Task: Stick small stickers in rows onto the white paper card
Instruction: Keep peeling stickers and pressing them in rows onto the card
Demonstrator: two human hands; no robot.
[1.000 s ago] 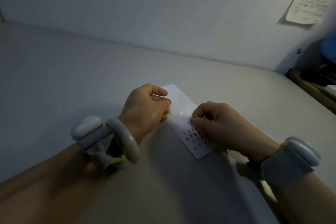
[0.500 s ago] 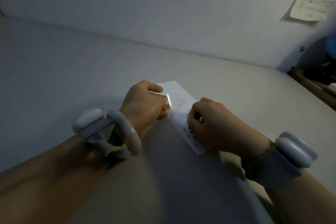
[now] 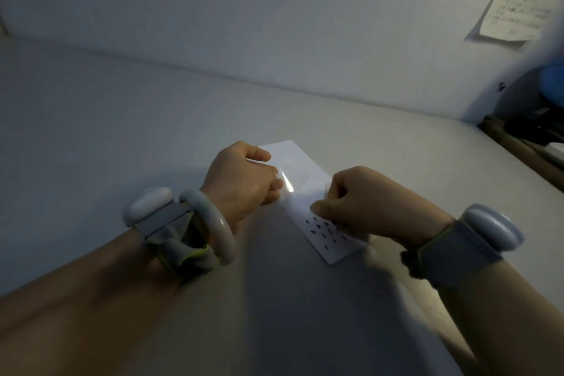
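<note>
White paper card [image 3: 305, 180] half-filled; left hand [image 3: 241, 183] grips glossy sheet [image 3: 288, 183], right hand [image 3: 363, 201] presses curled fingers down; next sticker needs peeling.

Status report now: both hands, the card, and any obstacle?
Left hand grips shiny strip. Right hand curled, fingertip on card. Dark stickers in rows. No obstacle visible.

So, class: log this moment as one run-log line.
left hand: grips glossy sheet | right hand: fingers curled, pressing on white card | stickers: rows at near end

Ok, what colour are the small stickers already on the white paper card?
Dark, near black, small stickers in rows on the white paper card; head view.
</note>
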